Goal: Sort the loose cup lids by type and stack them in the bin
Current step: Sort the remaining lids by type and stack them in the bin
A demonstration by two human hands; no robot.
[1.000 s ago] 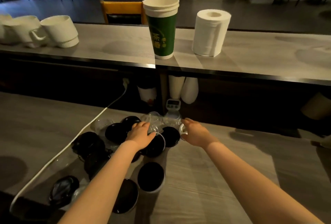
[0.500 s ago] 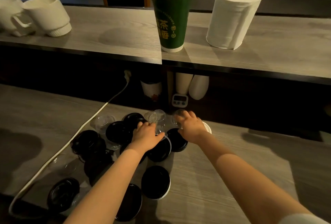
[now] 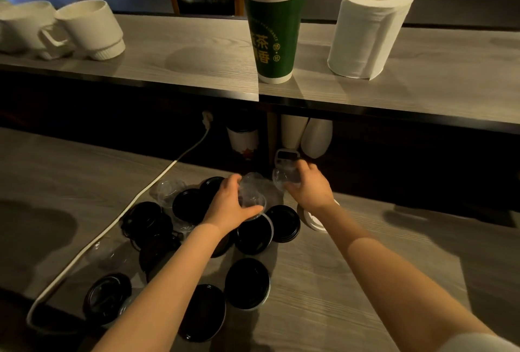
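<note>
Several black cup lids [image 3: 247,282] lie scattered on the lower wooden counter, mixed with clear plastic lids [image 3: 168,191]. My left hand [image 3: 230,204] grips a clear domed lid [image 3: 253,194] at the middle of the pile. My right hand [image 3: 308,187] holds another clear lid [image 3: 284,177] at the pile's far right edge. A white lid [image 3: 316,221] lies partly under my right wrist. No bin is in view.
A white power cable [image 3: 112,228] runs along the left of the lids to a plug by the dark shelf. The upper counter carries white mugs [image 3: 90,28], a green paper cup stack [image 3: 274,22] and a paper towel roll [image 3: 368,33]. Cups and a small timer [image 3: 285,156] sit under it.
My right hand has moved from the black lids toward the back and now holds a clear lid. My left hand has closed round a clear domed lid. The camera has leaned in closer.
</note>
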